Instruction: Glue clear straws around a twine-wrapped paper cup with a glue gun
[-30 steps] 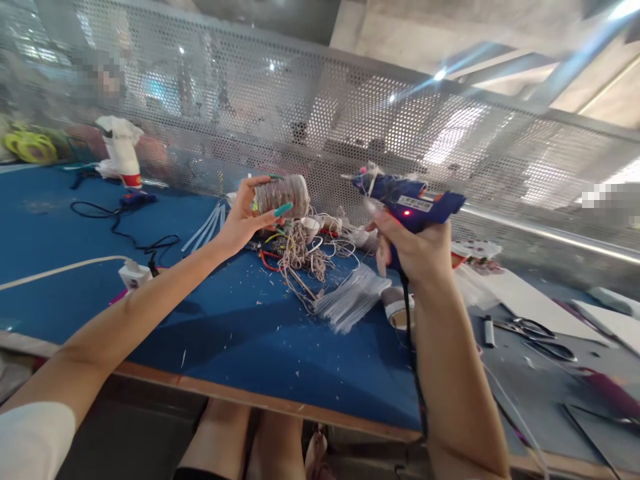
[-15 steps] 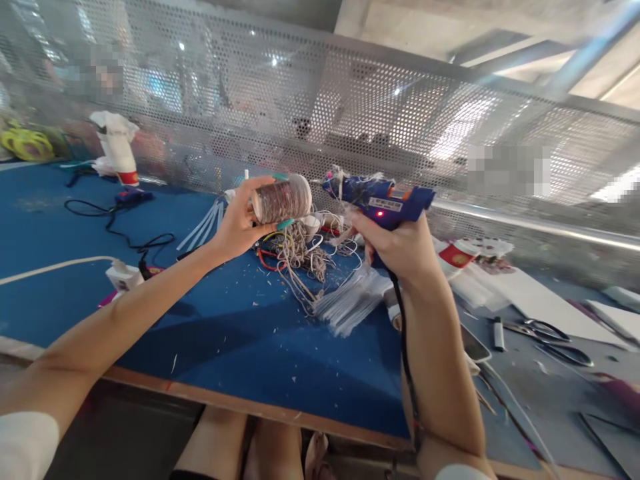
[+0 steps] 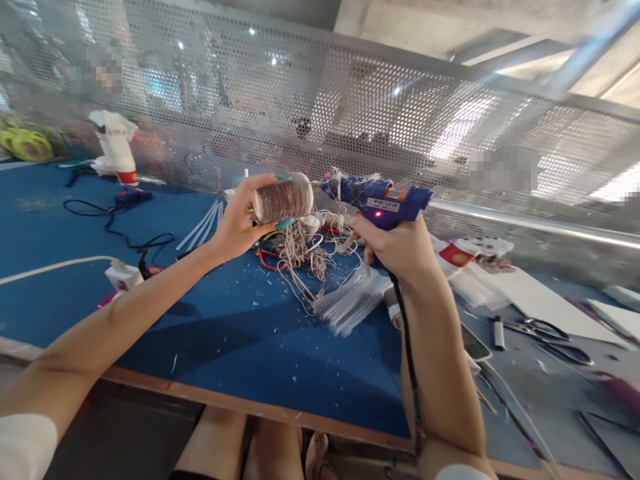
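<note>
My left hand [image 3: 241, 219] is wrapped round a cord-wound cylinder [image 3: 284, 199] with a pale rim, held sideways above the table. In my right hand [image 3: 397, 243] is a blue glue gun [image 3: 377, 199] with a red light lit and strands of glue on its body. Its nozzle points left, close to the cylinder's pale end; whether they touch is unclear. Below them lie a tangle of beige cord [image 3: 303, 250] and a bundle of clear glue sticks [image 3: 355, 300] on the blue table [image 3: 240, 360].
Behind the table stands a perforated metal screen [image 3: 280, 100]. Scissors [image 3: 545, 333] and white sheets [image 3: 540, 307] lie at the right. At the left are another blue glue gun [image 3: 133, 197] with its cable and a red-and-white cup [image 3: 127, 175].
The cylinder has turned slightly in my left hand. The glue gun and my right hand have shifted a little to the left.
</note>
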`<action>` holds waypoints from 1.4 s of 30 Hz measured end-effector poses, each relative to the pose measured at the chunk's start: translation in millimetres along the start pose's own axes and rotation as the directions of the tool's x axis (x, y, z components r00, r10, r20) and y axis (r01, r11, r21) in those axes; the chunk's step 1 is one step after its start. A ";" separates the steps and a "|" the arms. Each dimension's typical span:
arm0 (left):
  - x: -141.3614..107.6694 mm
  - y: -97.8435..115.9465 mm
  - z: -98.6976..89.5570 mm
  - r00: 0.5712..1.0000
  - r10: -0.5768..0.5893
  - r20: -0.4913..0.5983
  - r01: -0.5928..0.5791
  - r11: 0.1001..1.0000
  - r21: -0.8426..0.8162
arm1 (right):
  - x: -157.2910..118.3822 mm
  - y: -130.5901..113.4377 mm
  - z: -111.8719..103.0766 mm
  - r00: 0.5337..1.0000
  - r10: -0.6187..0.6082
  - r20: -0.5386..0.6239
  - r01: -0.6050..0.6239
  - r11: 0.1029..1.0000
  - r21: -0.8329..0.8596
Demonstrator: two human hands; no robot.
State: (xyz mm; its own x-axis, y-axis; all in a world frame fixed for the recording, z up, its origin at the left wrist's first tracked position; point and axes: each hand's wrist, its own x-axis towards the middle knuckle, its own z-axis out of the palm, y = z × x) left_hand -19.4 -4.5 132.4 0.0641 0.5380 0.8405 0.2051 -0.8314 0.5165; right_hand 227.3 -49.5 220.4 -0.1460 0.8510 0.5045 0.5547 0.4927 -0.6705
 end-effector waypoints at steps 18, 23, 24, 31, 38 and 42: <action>1.2 3.4 1.6 1.000 -0.004 -0.021 0.003 1.000 -0.031 | -1.5 1.0 -2.0 1.000 -0.004 0.015 0.004 1.000 -0.023; 1.3 1.2 1.1 1.000 0.020 -0.014 -0.020 1.000 -0.008 | -0.1 5.4 -3.2 0.999 -0.018 0.042 0.018 1.000 0.007; 1.1 0.2 1.0 1.000 0.025 -0.012 -0.025 1.000 0.005 | -0.6 4.6 -3.7 0.998 -0.026 0.049 0.025 0.999 0.021; 0.7 -6.7 0.7 1.000 0.025 0.007 -0.025 1.000 0.009 | -7.1 -12.2 -8.8 0.995 -0.027 0.091 0.020 0.997 0.076; 2.8 -8.9 3.1 0.999 -0.036 -0.013 0.035 0.997 -0.066 | -7.3 -11.7 -12.6 0.984 -0.001 0.176 -0.008 0.999 0.053; 3.2 -9.7 3.7 0.998 -0.059 -0.031 0.055 0.992 -0.113 | -6.7 -10.9 -13.2 0.979 -0.008 0.205 -0.001 0.999 0.044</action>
State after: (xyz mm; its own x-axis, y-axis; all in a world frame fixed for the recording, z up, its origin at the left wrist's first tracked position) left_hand -17.5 5.8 129.5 0.0219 0.5812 0.8135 0.0964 -0.8111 0.5769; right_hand 233.0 -63.0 231.5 -0.3151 0.8662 0.3878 0.5181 0.4994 -0.6944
